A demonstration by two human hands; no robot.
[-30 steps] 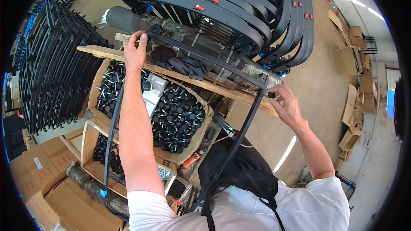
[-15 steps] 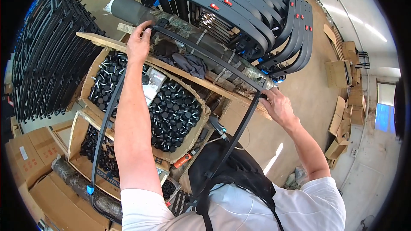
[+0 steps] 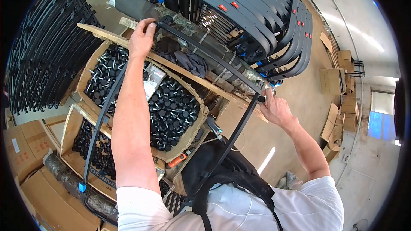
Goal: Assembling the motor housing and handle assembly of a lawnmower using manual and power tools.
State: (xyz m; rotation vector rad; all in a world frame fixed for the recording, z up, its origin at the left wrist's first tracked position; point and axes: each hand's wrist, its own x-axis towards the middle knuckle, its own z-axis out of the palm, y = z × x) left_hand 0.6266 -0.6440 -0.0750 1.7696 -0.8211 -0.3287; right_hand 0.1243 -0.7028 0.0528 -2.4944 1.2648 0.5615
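A black tubular metal frame (image 3: 209,51) lies across in front of me, its near part resting against my body. At its far left corner the fingers of my left hand (image 3: 141,40) are closed in a pinch; what sits between them is hidden. My right hand (image 3: 278,110) is at the far right corner, thumb and fingers around a black round-headed screw-in foot (image 3: 261,99). Many similar feet (image 3: 173,113) with metal threaded stems fill an open carton below my left forearm. A blue clip (image 3: 82,187) sits on the frame's left side.
Dark curved frames with red tags (image 3: 239,13) are stacked beyond the wrapped roll (image 3: 137,6). Black metal frames (image 3: 47,47) lean at left. Another carton (image 3: 92,145) holds small black parts. An orange-handled tool (image 3: 176,161) lies near my body. Cardboard boxes (image 3: 334,81) line the right wall.
My right fingers have shifted around the far right corner, and the black round head of the foot now shows. My left hand stays at its corner. The whole view has shifted slightly.
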